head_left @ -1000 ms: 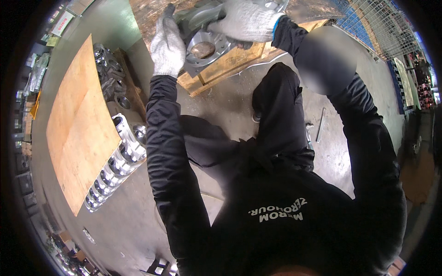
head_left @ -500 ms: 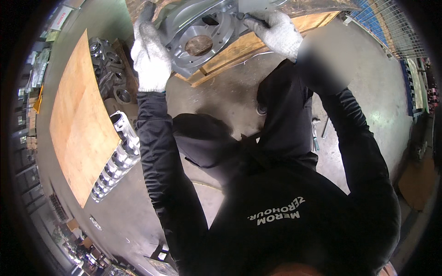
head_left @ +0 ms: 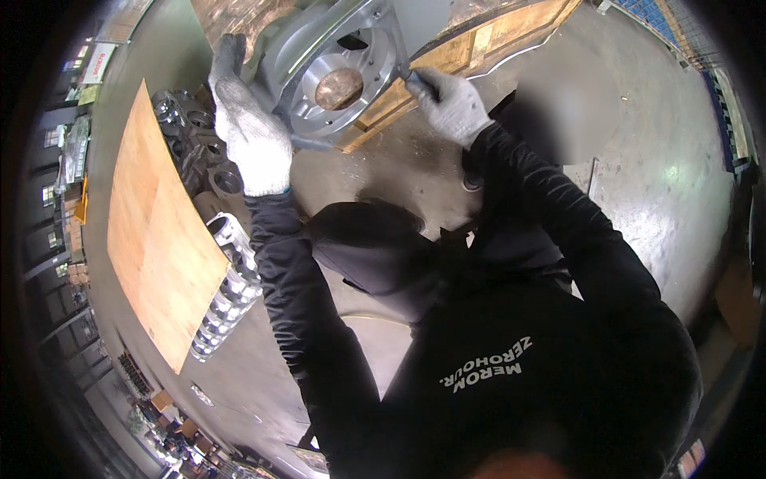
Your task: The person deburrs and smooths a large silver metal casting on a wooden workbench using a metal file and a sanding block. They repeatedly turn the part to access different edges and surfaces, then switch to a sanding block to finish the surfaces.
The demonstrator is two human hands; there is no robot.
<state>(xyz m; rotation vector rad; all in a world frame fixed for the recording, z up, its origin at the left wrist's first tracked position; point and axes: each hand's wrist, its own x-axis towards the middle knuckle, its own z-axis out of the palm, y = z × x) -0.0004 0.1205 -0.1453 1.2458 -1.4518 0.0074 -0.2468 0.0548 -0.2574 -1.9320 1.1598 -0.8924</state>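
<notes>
The grey metal casting (head_left: 325,61) is between our two gloved hands, its round opening facing us, brown wood showing through. Our right hand (head_left: 455,108) pinches its edge between thumb and fingers; our left hand (head_left: 251,136) lies along the opposite side, fingers stretched forward, and we cannot tell whether it grips. That hand hides part of the edge, and the view cuts off the far end. Beyond the casting, and running toward our right hand, is a wooden platform (head_left: 495,40), with a white cord (head_left: 519,52) beside it. Left of our left hand, a plywood sheet (head_left: 163,239) partly covers dark metal parts (head_left: 211,152) and, nearer us, a shiny metal part (head_left: 231,291) with a row of openings. Our dark-trousered knee (head_left: 371,231) is below and between our hands, over the concrete floor (head_left: 638,152).
</notes>
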